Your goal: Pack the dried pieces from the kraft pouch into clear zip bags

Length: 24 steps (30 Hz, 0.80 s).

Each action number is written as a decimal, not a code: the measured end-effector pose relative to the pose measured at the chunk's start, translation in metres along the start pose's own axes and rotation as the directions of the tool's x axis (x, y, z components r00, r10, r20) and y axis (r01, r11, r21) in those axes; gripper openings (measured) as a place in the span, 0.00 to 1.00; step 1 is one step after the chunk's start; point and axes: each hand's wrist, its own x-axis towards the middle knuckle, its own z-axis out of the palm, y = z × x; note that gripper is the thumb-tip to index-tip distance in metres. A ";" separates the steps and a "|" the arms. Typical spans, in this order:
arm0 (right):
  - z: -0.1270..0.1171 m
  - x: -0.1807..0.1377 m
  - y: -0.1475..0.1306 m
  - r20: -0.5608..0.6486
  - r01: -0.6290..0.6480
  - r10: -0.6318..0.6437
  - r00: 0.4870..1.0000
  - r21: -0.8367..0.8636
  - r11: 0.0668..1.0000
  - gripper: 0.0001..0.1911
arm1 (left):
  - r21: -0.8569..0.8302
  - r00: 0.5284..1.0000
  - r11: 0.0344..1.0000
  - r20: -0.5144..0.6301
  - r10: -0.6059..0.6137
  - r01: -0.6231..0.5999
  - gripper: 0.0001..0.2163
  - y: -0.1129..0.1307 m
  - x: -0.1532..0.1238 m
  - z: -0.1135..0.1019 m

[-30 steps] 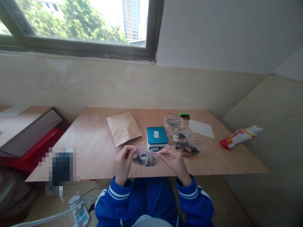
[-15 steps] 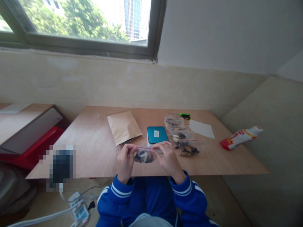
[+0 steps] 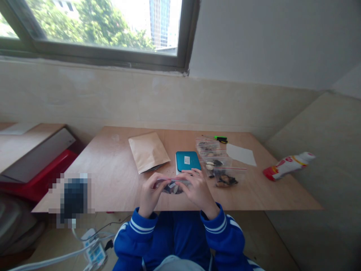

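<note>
Two ends pinched, from what I'm seeing remotely: left hand [image 3: 148, 194] and right hand [image 3: 199, 191] grip the zip bag [image 3: 172, 188], lower centre of frame, long axis running left-right between them, neither clearly nearer.

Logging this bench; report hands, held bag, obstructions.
Left hand, right hand: both pinching zip bag at upper edge. Dark pieces inside. Teal scale close beyond, partly hidden.

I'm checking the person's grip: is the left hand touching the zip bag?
Touching. The head view shows the left hand pinching the zip bag near its top edge, thumb on the near side.
</note>
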 end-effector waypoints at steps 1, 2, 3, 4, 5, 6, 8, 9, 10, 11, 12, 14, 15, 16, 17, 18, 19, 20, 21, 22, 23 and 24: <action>0.002 0.001 0.000 -0.001 0.017 -0.017 1.000 0.003 1.000 0.05 | 0.000 1.000 1.000 0.001 0.003 -0.003 0.06 0.000 -0.001 0.001; 0.003 0.001 0.000 -0.010 0.027 -0.027 1.000 0.008 1.000 0.07 | 0.004 1.000 1.000 0.002 0.006 -0.006 0.06 0.001 -0.001 0.002; 0.005 0.001 0.000 -0.021 0.029 -0.029 0.999 0.010 1.000 0.09 | 0.011 1.000 1.000 0.004 0.012 -0.012 0.06 0.002 -0.001 0.003; 0.006 0.001 0.000 -0.030 0.026 -0.025 0.999 0.012 1.000 0.11 | 0.022 1.000 1.000 0.006 0.022 -0.022 0.06 0.003 -0.001 0.004; 0.006 0.001 0.001 -0.035 0.020 -0.020 0.999 0.014 1.000 0.13 | 0.035 0.999 0.999 0.011 0.034 -0.034 0.06 0.003 -0.001 0.005; 0.006 0.001 0.001 -0.035 0.015 -0.014 0.999 0.017 1.000 0.14 | 0.047 0.999 0.998 0.016 0.046 -0.047 0.06 0.003 -0.001 0.006; 0.005 0.002 -0.001 -0.022 0.003 -0.003 1.000 0.018 1.000 0.15 | 0.069 0.998 0.995 0.013 0.067 -0.067 0.06 0.003 -0.001 0.008; 0.004 0.002 -0.002 -0.008 -0.002 0.002 1.000 0.012 1.000 0.14 | 0.084 0.997 0.994 0.002 0.075 -0.075 0.06 0.002 -0.001 0.009; 0.004 0.003 -0.003 0.009 -0.008 0.008 1.000 0.002 1.000 0.13 | 0.099 0.997 0.992 -0.010 0.083 -0.081 0.06 0.001 -0.001 0.009; 0.003 0.003 -0.004 0.027 -0.012 0.012 1.000 -0.010 1.000 0.10 | 0.115 0.996 0.990 -0.023 0.090 -0.087 0.06 0.000 -0.001 0.010; 0.003 0.003 -0.005 0.043 -0.012 0.013 0.999 -0.020 1.000 0.08 | 0.130 0.995 0.987 -0.033 0.095 -0.090 0.06 -0.001 -0.002 0.010; 0.004 0.003 -0.006 0.068 -0.005 0.007 0.998 -0.026 1.000 0.07 | 0.146 0.995 0.985 -0.038 0.097 -0.090 0.06 -0.001 -0.004 0.012; 0.006 0.003 -0.005 0.074 -0.003 0.005 0.997 -0.026 1.000 0.08 | 0.146 0.995 0.985 -0.037 0.094 -0.088 0.06 0.000 -0.005 0.013; 0.007 0.003 -0.005 0.075 -0.005 0.007 0.997 -0.024 1.000 0.09 | 0.145 0.995 0.986 -0.031 0.092 -0.087 0.06 0.000 -0.006 0.014; 0.009 0.002 -0.004 0.075 -0.013 0.014 0.997 -0.023 1.000 0.11 | 0.145 0.996 0.986 -0.024 0.089 -0.085 0.06 0.001 -0.007 0.016; 0.010 0.002 -0.003 0.075 -0.025 0.026 0.997 -0.021 0.999 0.12 | 0.145 0.996 0.986 -0.016 0.084 -0.081 0.07 0.001 -0.008 0.017; 0.012 0.001 -0.003 0.077 -0.040 0.041 0.996 -0.020 0.999 0.12 | 0.147 0.997 0.986 -0.006 0.076 -0.074 0.07 0.001 -0.009 0.019; 0.013 0.001 -0.002 0.085 -0.056 0.058 0.995 -0.021 0.998 0.12 | 0.149 0.998 0.987 0.011 0.063 -0.064 0.07 0.001 -0.009 0.019; 0.014 0.000 -0.001 0.105 -0.069 0.072 0.992 -0.023 0.997 0.12 | 0.155 0.998 0.987 0.040 0.047 -0.053 0.08 -0.001 -0.008 0.019; 0.014 0.000 0.000 0.137 -0.080 0.082 0.987 -0.020 0.997 0.12 | 0.167 0.997 0.985 0.076 0.032 -0.044 0.09 -0.004 -0.008 0.017; 0.013 0.000 0.002 0.172 -0.094 0.094 0.981 -0.009 0.996 0.11 | 0.187 0.994 0.981 0.107 0.025 -0.045 0.09 -0.007 -0.007 0.012; 0.011 0.000 0.006 0.209 -0.112 0.107 0.972 0.012 0.994 0.10 | 0.217 0.991 0.975 0.131 0.024 -0.052 0.11 -0.012 -0.005 0.004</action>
